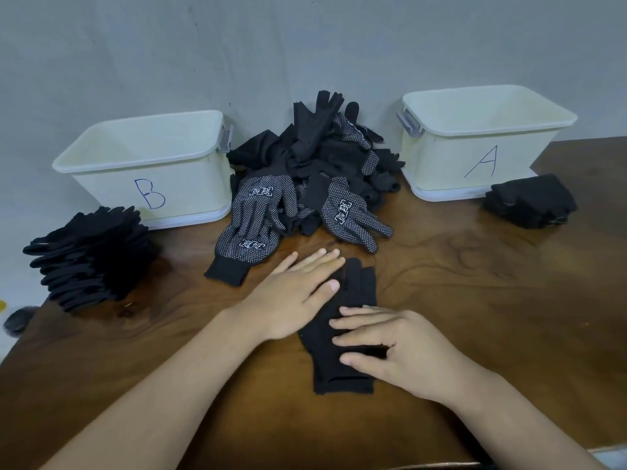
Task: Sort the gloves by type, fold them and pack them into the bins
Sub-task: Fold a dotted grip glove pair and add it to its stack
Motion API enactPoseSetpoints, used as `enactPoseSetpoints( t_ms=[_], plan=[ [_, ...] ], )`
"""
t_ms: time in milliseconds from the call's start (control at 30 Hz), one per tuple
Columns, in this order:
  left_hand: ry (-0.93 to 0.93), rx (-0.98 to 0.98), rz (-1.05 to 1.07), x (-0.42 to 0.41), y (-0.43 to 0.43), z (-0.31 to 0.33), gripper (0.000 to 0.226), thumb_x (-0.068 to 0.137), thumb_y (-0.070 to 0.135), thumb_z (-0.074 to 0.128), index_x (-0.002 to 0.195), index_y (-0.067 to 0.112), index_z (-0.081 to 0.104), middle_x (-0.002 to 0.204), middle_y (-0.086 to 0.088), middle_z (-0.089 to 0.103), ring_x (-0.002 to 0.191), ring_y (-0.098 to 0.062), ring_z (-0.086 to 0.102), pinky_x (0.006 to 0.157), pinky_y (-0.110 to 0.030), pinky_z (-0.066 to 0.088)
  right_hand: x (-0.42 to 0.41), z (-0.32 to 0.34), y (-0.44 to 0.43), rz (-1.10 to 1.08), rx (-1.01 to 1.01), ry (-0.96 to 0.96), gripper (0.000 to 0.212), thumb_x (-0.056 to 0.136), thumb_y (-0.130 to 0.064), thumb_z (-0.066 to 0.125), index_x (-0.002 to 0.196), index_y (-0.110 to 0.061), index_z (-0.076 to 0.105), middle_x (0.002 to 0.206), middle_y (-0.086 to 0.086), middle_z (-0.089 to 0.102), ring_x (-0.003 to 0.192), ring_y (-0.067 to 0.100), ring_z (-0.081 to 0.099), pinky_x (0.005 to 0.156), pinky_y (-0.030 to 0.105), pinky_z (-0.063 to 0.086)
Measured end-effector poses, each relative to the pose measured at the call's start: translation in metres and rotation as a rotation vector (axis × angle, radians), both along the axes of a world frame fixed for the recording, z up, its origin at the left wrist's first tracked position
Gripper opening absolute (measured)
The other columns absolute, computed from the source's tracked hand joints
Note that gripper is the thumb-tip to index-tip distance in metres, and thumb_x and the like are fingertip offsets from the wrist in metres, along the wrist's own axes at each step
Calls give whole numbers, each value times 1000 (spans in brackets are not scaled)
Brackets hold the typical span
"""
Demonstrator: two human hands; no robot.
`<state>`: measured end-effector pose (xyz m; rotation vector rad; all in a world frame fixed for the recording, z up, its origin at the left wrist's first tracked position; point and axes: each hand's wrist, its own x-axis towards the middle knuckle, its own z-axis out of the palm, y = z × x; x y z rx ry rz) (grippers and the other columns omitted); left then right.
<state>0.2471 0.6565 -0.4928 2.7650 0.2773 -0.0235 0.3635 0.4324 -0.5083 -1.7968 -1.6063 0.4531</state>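
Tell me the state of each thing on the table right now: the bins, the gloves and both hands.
Bin B, open top, nothing showing inside.
Bin A, open top, nothing showing inside.
Glove pile, loose and unsorted between the bins.
Left stack, piled beside bin B, not packed.
Right stack, folded beside bin A, not packed.
Plain glove, flat on the table under both hands.
Left hand, flat, pressing the glove.
Right hand, fingers pressing the glove.

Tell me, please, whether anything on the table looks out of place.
Mildly: both sorted stacks sit outside the bins, the left stack beside bin B, the right stack beside bin A, while what shows of the bins' insides looks empty. Nothing seems damaged.
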Motion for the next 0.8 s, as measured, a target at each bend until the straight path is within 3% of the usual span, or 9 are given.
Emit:
enactPoseSetpoints(
  t_ms=[167,267,333,367,433,500,567,667,800],
  plan=[
    [-227,-133,119,-10,7,-5,49,115,36,37,163,29,37,170,19,31,157,10,12,131,-33,16,2,4,-2,-41,15,45,30,102,-34,73,132,-33,75,138,-27,66,141,-11,48,123,19,34],
    [-344,-163,172,-38,-3,-7,40,113,31,44,152,30,52,157,21,48,152,7,30,125,-23,27,9,7,3,-191,97,2,31,107,-24,66,137,-29,73,142,-24,65,144,-10,44,123,19,34],
    [-379,-167,189,-58,-12,-5,31,111,29,50,141,33,58,141,28,55,138,4,45,108,-17,41,18,13,11,-253,51,-77,38,109,-31,60,147,-31,64,154,-23,53,151,-12,30,126,19,28],
    [-384,-162,196,-67,-17,-4,27,109,27,54,135,34,60,133,29,56,131,2,49,93,-13,47,22,15,15,-246,-3,-135,44,110,-39,56,153,-33,56,162,-23,43,154,-12,21,128,20,21],
    [-377,-173,222,-82,-24,-3,24,105,23,61,125,36,61,121,29,56,120,-2,54,66,-11,46,26,14,24,-172,-118,-288,57,111,-55,43,164,-36,37,173,-22,22,159,-8,4,132,25,8],
    [-361,-198,243,-93,-29,-4,26,101,24,65,119,41,59,113,28,57,112,-5,58,59,-14,45,26,7,29,-108,-207,-423,65,111,-64,28,169,-37,21,176,-20,6,161,-4,-7,134,35,4],
    [-311,-192,239,-100,-33,-5,25,99,34,66,117,47,55,111,28,56,104,-7,59,62,-15,46,26,1,29,-109,-203,-490,67,111,-66,22,170,-36,17,177,-18,1,161,-1,-10,134,41,6],
    [-257,-124,209,-102,-38,-6,24,96,51,62,117,51,51,112,32,52,100,-6,57,79,-17,45,21,7,22,-152,-49,-388,56,112,-58,36,163,-35,40,174,-18,22,162,0,6,133,40,15],
    [-241,-52,186,-97,-42,-2,24,95,54,60,116,46,52,110,32,51,99,4,51,90,-19,38,1,15,-4,-112,164,-84,22,103,-30,73,124,-28,78,137,-21,65,138,11,54,113,36,46]
  ],
)
